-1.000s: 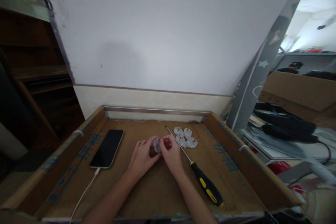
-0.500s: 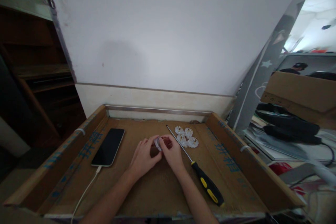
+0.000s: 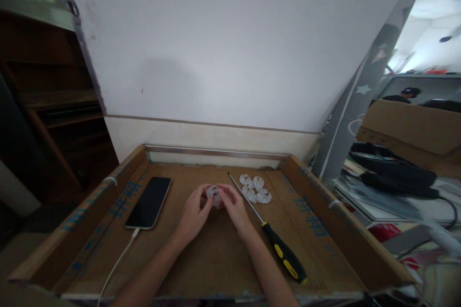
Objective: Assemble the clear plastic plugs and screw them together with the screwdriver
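Between my fingertips is a small round clear plastic piece (image 3: 213, 192), its face turned up toward me. My left hand (image 3: 196, 212) grips it from the left, the thumb on its near side. From the right, my right hand (image 3: 234, 207) closes on the same piece with thumb and fingers. The fingers hide part of its edge. Right of my hands lies a group of several similar clear plastic pieces (image 3: 256, 189) with small metal-coloured parts. A screwdriver (image 3: 284, 254) with a black and yellow handle lies beside my right forearm, its tip pointing away from me.
A black-screened phone (image 3: 149, 203) with a white charging cable (image 3: 117, 264) lies on the left. Cardboard walls (image 3: 317, 216) edge the work surface. Behind it rises a white wall (image 3: 216, 57). Bags and a cardboard box (image 3: 414, 124) are at right; a person is farther back.
The clear plastic piece has turned from edge-on to face-up between my fingers. My left thumb has moved in against it. The screwdriver, phone and other pieces stay put.
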`<state>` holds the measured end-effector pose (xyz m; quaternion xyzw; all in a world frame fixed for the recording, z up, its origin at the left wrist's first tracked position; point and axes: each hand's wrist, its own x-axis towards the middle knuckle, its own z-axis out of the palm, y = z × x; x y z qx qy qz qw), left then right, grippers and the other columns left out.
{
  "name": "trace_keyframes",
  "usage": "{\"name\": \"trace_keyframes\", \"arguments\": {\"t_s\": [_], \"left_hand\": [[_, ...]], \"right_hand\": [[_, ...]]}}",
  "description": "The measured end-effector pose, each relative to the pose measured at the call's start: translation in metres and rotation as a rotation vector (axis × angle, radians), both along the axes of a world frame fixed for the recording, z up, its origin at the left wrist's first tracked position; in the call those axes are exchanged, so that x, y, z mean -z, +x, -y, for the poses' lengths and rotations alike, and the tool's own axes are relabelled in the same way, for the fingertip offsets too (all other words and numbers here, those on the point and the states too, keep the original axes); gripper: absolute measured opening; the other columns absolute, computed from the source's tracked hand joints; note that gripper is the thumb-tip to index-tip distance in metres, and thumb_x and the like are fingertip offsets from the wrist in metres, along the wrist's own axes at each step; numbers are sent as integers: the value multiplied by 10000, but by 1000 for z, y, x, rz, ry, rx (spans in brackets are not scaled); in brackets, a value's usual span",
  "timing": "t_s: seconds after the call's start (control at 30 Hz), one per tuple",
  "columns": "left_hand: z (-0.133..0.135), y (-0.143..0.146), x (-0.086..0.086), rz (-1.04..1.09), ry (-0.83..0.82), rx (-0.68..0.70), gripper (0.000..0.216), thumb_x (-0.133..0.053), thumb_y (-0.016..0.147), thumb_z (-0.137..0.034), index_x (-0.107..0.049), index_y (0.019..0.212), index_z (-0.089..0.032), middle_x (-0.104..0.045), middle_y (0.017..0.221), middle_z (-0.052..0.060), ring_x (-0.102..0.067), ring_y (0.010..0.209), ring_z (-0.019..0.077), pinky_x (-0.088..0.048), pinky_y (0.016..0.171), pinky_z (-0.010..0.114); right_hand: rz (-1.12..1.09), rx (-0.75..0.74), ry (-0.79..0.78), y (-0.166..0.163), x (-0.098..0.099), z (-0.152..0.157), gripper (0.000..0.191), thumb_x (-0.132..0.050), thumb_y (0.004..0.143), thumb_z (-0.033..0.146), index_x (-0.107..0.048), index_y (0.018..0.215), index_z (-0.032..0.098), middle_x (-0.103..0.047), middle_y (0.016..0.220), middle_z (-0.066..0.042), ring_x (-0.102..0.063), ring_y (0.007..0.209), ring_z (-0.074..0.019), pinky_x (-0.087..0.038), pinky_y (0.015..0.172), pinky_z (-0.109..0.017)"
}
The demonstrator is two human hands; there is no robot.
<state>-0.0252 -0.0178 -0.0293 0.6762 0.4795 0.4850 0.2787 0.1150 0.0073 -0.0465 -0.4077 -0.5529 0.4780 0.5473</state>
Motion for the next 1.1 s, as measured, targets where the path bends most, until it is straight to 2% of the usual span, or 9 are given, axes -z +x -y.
{"name": "trace_keyframes", "arguments": {"t_s": [0.13,0.23,0.37,0.5,0.67,0.87,0.93,1.0,1.1], "left_hand": [[-1,2,0,167,-52,29,329,-494,857,-348,-500,1133,-169,-630,1048,92,-601,894,193,-454,824,333],[-3,3,2,225,-86,10,401,-520,836,-375,-484,1169,-155,-646,1017,96,-609,893,201,-462,819,341],[-7,3,3,265,-110,32,331,-522,828,-399,-570,1051,-159,-672,966,80,-622,875,203,-473,798,326],[-9,2,3,304,-95,53,316,-520,824,-402,-597,1022,-168,-678,991,76,-623,897,205,-471,799,314],[-9,2,4,286,-91,34,333,-536,811,-405,-609,1038,-172,-672,1027,85,-611,943,218,-456,843,327],[-14,2,11,364,-173,92,414,-544,783,-478,-584,1061,-174,-662,1074,95,-600,1011,231,-449,899,353],[-15,3,14,378,-183,110,421,-543,783,-481,-575,1073,-178,-648,1112,97,-594,1032,230,-438,926,367],[-15,4,16,368,-160,125,407,-539,792,-465,-569,1077,-176,-643,1115,99,-593,1030,228,-437,933,377],[-13,5,18,308,-101,120,358,-519,825,-402,-557,1097,-172,-631,1117,102,-588,1025,218,-442,928,377]], "right_hand": [[-60,-21,-80,1,-7,2,507,-632,697,555,-613,1035,177,-656,821,-35,-546,545,-98,-425,449,-217],[-81,-25,-99,0,-11,4,482,-689,636,530,-648,964,180,-675,875,-59,-576,632,-128,-415,466,-212],[-114,-28,-107,0,-13,6,496,-709,607,531,-622,955,189,-672,896,-66,-595,695,-152,-452,521,-236],[-110,-36,-105,-1,-13,5,523,-686,621,559,-588,985,196,-666,862,-62,-591,635,-145,-477,530,-264],[-26,-8,-33,-3,-13,7,479,-629,668,583,-594,923,179,-658,817,-58,-583,602,-137,-475,505,-251],[156,35,17,-5,-10,14,425,-499,810,522,-567,1054,181,-644,775,-30,-454,364,-80,-360,325,-223],[199,48,48,-5,-10,14,387,-483,831,493,-579,1040,182,-654,795,-42,-532,454,-112,-433,402,-240],[222,70,94,-4,-10,13,341,-482,842,459,-594,1012,186,-664,891,-67,-620,683,-160,-514,614,-281],[240,99,147,-4,-10,12,307,-464,855,426,-599,1003,194,-653,1004,-84,-609,924,-200,-476,848,-339]]}}
